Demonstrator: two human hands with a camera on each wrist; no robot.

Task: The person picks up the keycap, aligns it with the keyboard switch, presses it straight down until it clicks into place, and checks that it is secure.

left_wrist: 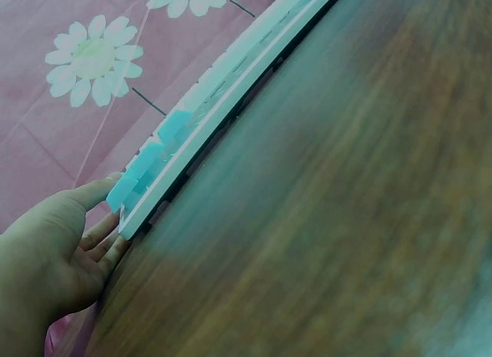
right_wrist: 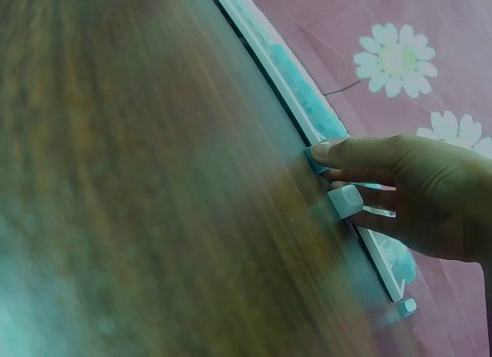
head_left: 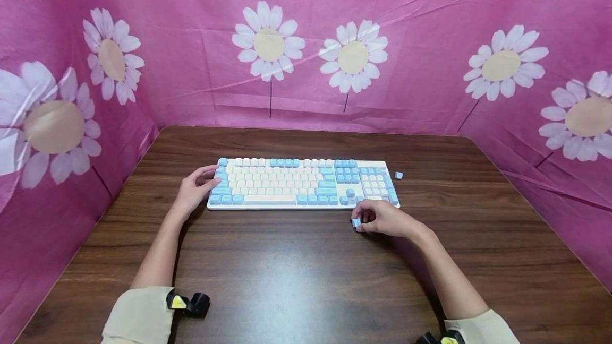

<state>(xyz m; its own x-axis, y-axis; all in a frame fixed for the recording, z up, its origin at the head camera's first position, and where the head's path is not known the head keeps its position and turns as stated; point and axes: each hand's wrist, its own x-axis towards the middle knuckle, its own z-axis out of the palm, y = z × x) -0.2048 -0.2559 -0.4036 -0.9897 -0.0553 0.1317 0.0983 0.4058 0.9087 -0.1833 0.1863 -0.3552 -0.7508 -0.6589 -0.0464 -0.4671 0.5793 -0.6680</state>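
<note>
A white and light-blue keyboard (head_left: 268, 206) lies on the brown table. My left hand (head_left: 192, 192) holds its left end, thumb on top and the other fingers at the side edge, as the left wrist view also shows. Just in front of the keyboard's right part, my right hand (head_left: 384, 217) pinches a light-blue keycap (head_left: 356, 222) between thumb and fingers. In the right wrist view, a second, pale keycap (right_wrist: 346, 201) shows by the lower fingers; whether they hold it I cannot tell. My right hand partly hides the keys near the arrow cluster and number pad.
Another loose keycap (head_left: 399, 175) lies on the table (head_left: 287, 269) just right of the keyboard. A pink cloth (head_left: 406, 105) with daisies hangs behind and on both sides. Black devices (head_left: 191, 304) are strapped at both sleeves.
</note>
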